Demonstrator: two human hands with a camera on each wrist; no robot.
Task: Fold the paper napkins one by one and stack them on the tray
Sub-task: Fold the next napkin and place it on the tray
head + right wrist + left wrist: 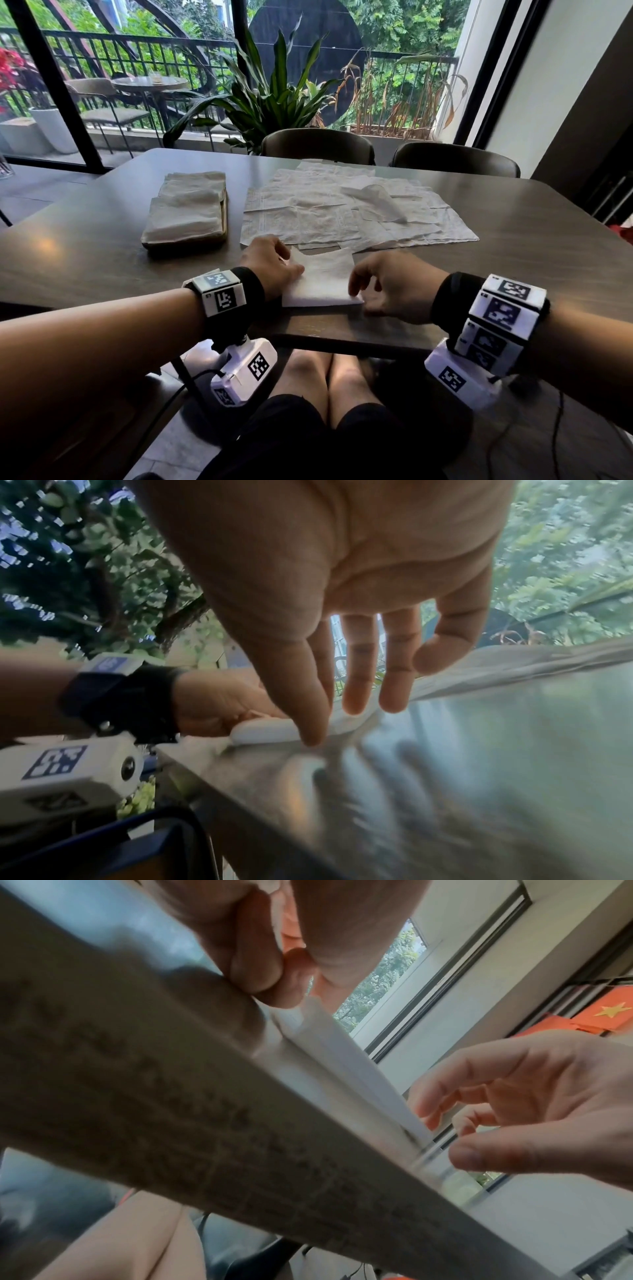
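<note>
The left hand (pixel 272 265) is pinching the left edge of a white folded paper napkin (pixel 322 281) lying at the dark worktop's (pixel 85 253) near edge, while the right hand (pixel 394 286), fingers relaxed and holding nothing, is hovering by its right corner. The fold seems nearly finished; next, it likely needs carrying to the napkin-stacked brown tray (pixel 224 212).

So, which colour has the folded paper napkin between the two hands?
White, the folded paper napkin; the head view shows it best.

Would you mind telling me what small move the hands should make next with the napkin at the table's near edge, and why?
Probably lift the napkin and carry it to the tray. It already lies folded, the left hand pinches its left edge, the right hand rests open at its right corner, and folded ones are stacked on the tray.
</note>
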